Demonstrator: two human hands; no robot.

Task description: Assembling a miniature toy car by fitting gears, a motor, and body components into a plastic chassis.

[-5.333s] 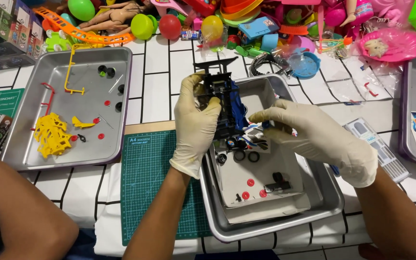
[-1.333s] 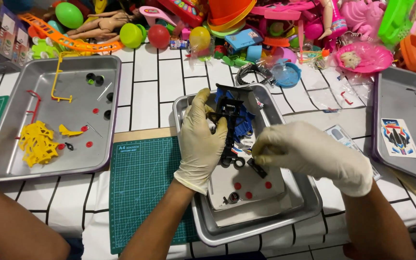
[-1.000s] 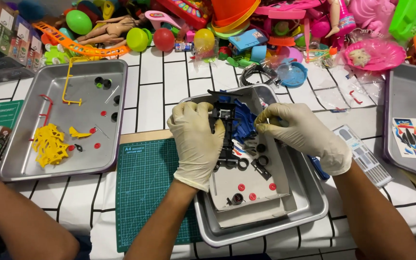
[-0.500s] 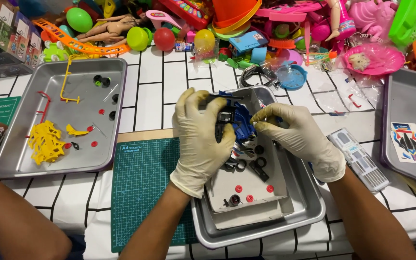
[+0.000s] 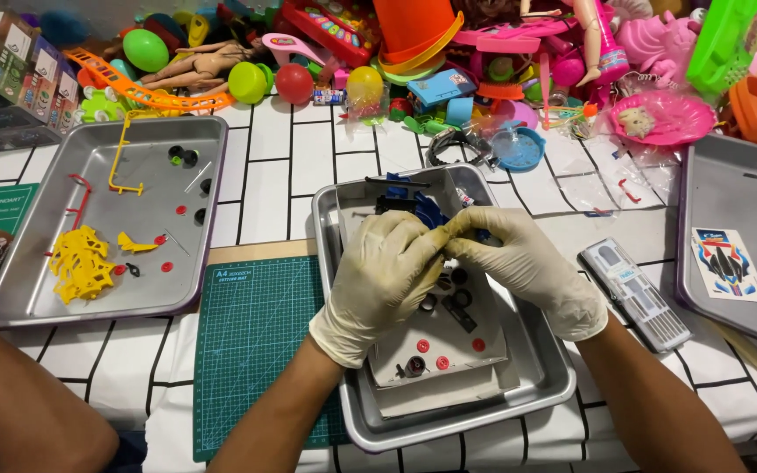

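The blue and black toy car body [image 5: 420, 210] sits over the middle steel tray [image 5: 343, 263], at about twelve o'clock from the loose wheels and red buttons [image 5: 438, 346] below. A slipped pinch could scatter those small parts or drop the body onto them. Left hand [image 5: 383, 285] and right hand [image 5: 527, 267] both close their grip tightly on the body, fingertips meeting.

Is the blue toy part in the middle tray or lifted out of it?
Cannot tell: both gloved hands, left hand and right hand, cover most of the blue toy part above the middle tray.
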